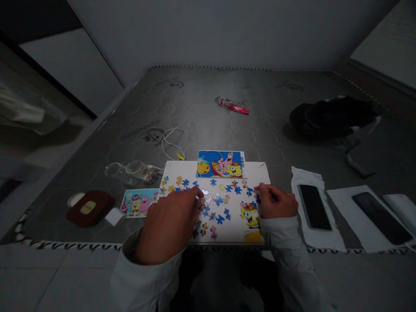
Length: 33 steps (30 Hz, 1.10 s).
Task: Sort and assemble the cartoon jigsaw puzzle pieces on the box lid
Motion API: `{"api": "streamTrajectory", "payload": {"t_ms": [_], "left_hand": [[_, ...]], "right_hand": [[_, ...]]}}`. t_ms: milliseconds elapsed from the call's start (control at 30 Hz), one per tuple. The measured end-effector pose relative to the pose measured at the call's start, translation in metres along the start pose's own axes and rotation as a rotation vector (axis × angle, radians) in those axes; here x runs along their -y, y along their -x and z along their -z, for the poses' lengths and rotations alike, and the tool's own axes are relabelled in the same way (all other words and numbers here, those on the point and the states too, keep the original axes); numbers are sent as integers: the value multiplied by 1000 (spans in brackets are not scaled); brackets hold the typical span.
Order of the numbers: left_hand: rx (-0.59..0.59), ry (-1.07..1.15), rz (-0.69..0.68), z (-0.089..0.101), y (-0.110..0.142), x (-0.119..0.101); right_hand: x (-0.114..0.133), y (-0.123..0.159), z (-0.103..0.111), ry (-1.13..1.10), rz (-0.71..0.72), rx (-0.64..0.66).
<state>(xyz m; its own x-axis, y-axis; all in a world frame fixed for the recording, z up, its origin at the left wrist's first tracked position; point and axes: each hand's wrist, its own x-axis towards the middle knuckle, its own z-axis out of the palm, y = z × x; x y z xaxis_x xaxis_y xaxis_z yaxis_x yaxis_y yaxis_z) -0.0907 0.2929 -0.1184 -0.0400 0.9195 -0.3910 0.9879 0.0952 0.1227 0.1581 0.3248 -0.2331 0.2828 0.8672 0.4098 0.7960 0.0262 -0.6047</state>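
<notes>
Loose jigsaw puzzle pieces (pixel 220 219), mostly blue with some yellow and pink, lie scattered on a white board (pixel 227 236). My left hand (pixel 173 216) reaches over them from the left, its fingers bent and closed; what is under the fingertips is hidden. At the board's right edge my right hand (pixel 277 202) is curled, fingertips drawn together beside a few blue pieces; I cannot make out what they hold. Just left of it sits a joined section of puzzle (pixel 249 215) with a yellow cartoon character. A picture card (pixel 221 164) lies at the board's far edge.
Left of the board are a second picture card (pixel 138 203), clear cups (pixel 136 170), a brown case (pixel 91 208) and a white cable (pixel 167 141). To the right lie a phone (pixel 314 207), another dark phone (pixel 381 218) and a black bag (pixel 334 115). A red packet (pixel 238 108) is farther back.
</notes>
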Motion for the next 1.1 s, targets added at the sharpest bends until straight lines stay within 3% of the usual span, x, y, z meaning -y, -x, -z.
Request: {"api": "streamTrajectory", "payload": {"t_ms": [200, 400, 567, 767, 1100], "left_hand": [[22, -5, 19, 2, -1, -1], [-3, 11, 175, 6, -3, 22], [33, 83, 87, 4, -3, 32], [-13, 80, 128, 5, -2, 33], [38, 169, 108, -5, -15, 41]], "right_hand": [[0, 0, 1, 15, 4, 13], [12, 4, 5, 21, -11, -4], [15, 4, 8, 69, -29, 24], [12, 4, 9, 126, -67, 63], [15, 4, 11, 171, -85, 89]]}}
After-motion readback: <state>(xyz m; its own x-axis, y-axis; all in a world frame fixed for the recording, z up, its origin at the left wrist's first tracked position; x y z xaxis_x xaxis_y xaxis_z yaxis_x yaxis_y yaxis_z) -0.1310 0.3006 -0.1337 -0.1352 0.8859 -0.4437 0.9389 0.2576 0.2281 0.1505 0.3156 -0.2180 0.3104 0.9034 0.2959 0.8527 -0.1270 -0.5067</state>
